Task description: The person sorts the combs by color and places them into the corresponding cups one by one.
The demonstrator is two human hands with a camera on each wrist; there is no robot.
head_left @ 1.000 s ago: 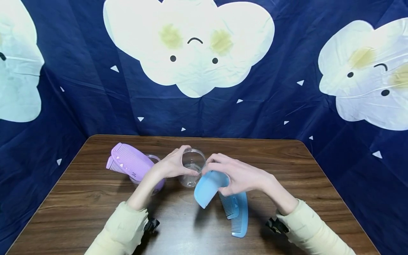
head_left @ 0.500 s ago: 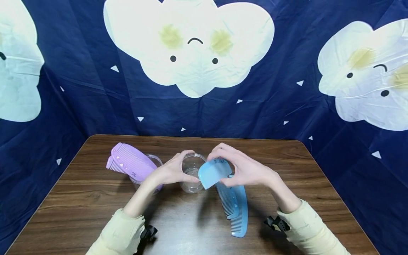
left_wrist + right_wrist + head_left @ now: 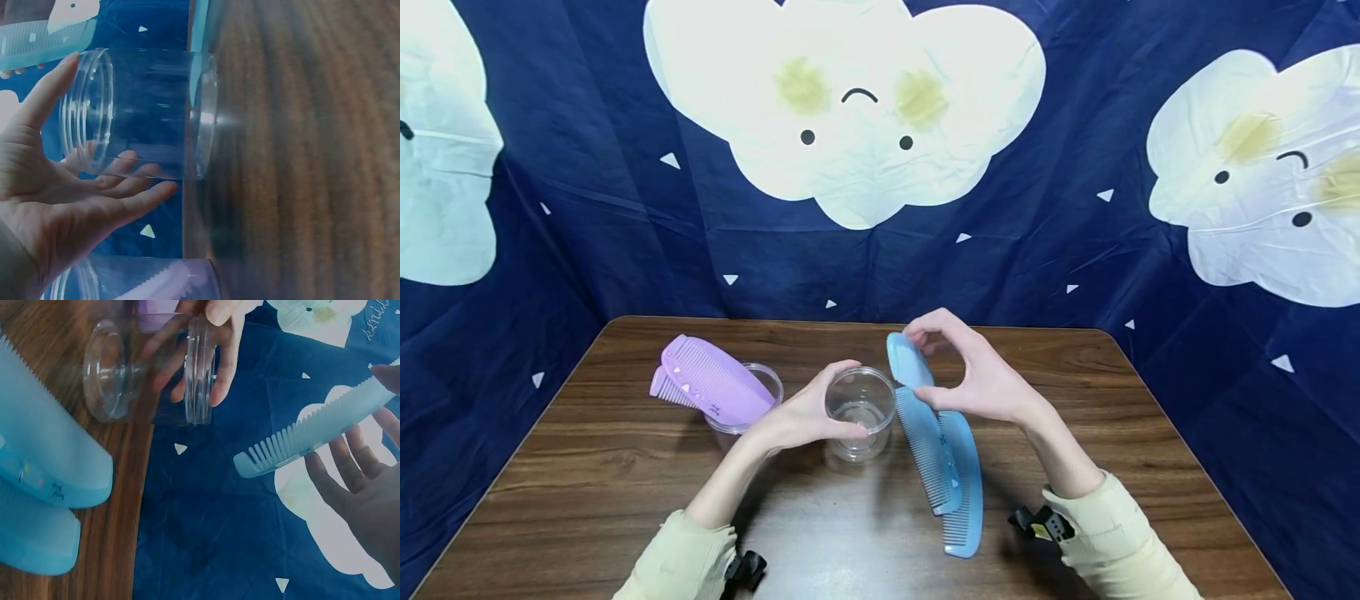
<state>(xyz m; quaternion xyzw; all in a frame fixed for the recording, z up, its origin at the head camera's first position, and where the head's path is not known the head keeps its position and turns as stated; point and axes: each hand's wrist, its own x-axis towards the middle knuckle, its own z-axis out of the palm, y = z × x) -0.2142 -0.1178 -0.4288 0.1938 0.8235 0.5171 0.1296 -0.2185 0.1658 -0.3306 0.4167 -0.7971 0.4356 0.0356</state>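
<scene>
A clear plastic jar (image 3: 859,450) stands near the middle of the table, its mouth upward and nothing inside it. My left hand (image 3: 808,410) holds it near the rim, with the thumb (image 3: 53,87) on one side and the fingers on the other. Just right of the jar, my right hand (image 3: 966,367) pinches a light blue comb (image 3: 312,434) above the table, teeth showing in the right wrist view. Below that hand lie two more blue combs, one (image 3: 925,446) partly over the other (image 3: 964,483).
To the left, a second clear jar (image 3: 767,377) has purple combs (image 3: 715,379) leaning out of it. Dark blue cloth (image 3: 880,275) with white cloud shapes hangs behind the wooden table (image 3: 820,533).
My right hand has moved back, away from me, and turned the comb more upright. The jar has come slightly toward me and to the right with my left hand.
</scene>
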